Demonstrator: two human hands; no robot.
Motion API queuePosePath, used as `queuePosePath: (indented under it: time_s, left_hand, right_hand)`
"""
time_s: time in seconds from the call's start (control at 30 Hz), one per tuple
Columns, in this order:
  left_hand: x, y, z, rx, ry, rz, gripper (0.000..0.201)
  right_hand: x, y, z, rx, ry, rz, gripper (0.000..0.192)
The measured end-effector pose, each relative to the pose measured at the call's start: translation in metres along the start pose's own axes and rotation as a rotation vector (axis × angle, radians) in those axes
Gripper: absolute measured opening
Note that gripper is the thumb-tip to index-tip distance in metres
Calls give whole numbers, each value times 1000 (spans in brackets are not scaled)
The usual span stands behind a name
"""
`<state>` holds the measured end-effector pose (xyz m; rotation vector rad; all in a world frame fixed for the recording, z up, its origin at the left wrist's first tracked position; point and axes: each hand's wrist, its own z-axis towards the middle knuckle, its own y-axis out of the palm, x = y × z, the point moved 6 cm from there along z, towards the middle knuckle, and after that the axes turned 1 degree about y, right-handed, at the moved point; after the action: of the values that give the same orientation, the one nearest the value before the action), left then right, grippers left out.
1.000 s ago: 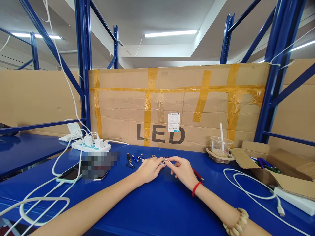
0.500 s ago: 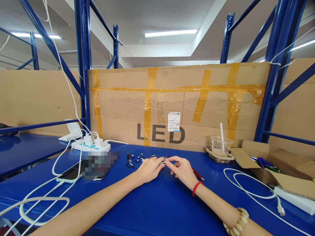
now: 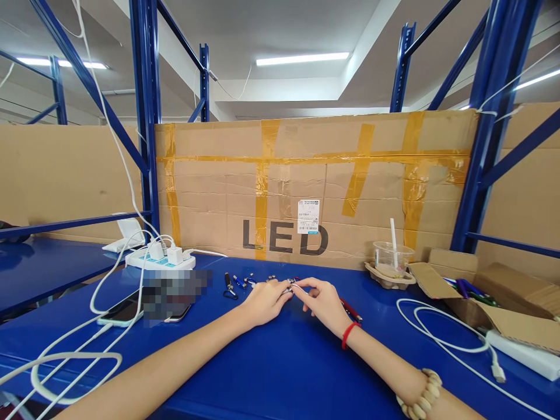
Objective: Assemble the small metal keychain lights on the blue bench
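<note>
1. Left hand (image 3: 262, 302) & right hand (image 3: 322, 301) rest on the blue counter (image 3: 271, 373), fingertips meeting at centre.
2. Both pinch a small metal part (image 3: 289, 288) between them; fingers curled, nearly closed. Part too small to identify, prob. a ring or cap.
3. Loose small parts (image 3: 245, 281) lie just behind the left hand; red pen (image 3: 352, 311) beside the right.
4. Plastic cup (image 3: 392, 259) stands further right, in front of the LED carton (image 3: 306, 192).

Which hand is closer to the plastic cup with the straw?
The right hand. It rests on the blue table, with the cup farther off to its right. The left hand lies beyond it, farther from the cup.
</note>
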<state>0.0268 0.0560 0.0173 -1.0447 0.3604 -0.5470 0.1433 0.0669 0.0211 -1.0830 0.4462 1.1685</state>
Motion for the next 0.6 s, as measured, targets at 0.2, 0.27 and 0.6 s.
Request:
queuePosePath:
  time_s: [0.2, 0.27, 0.6]
  left_hand:
    - [-1, 1, 1, -7, -10, 18, 24]
    - [-1, 1, 1, -14, -12, 17, 24]
    - [1, 1, 0, 10, 15, 13, 22]
  right_hand:
    - [0, 0, 0, -11, -5, -3, 31]
    - [0, 0, 0, -8, -3, -13, 30]
    - [-2, 0, 0, -18, -19, -29, 31]
